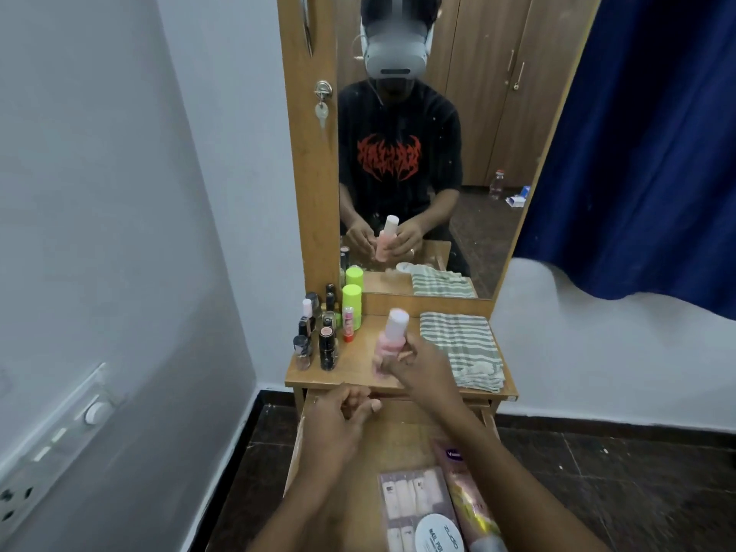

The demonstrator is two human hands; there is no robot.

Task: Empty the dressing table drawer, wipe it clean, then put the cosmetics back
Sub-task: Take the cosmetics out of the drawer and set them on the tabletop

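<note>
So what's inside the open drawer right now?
A false-nail pack, a white round tub and a pinkish tube lie in the drawer. The forearms cover part of its floor; the near end is out of frame.

We wear a black short-sleeved T-shirt (398, 125) with a red jagged print and, at twelve o'clock above it, a grey headset (396, 45) with white strap.

Matt wooden tabletop (358, 368) (striped woven cloth (462, 344))

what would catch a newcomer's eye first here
The pink bottle gripped in the right hand over the tabletop, doubled in the mirror behind. Next the neon green bottle among small cosmetics at the table's left, and the striped cloth folded on its right.
</note>
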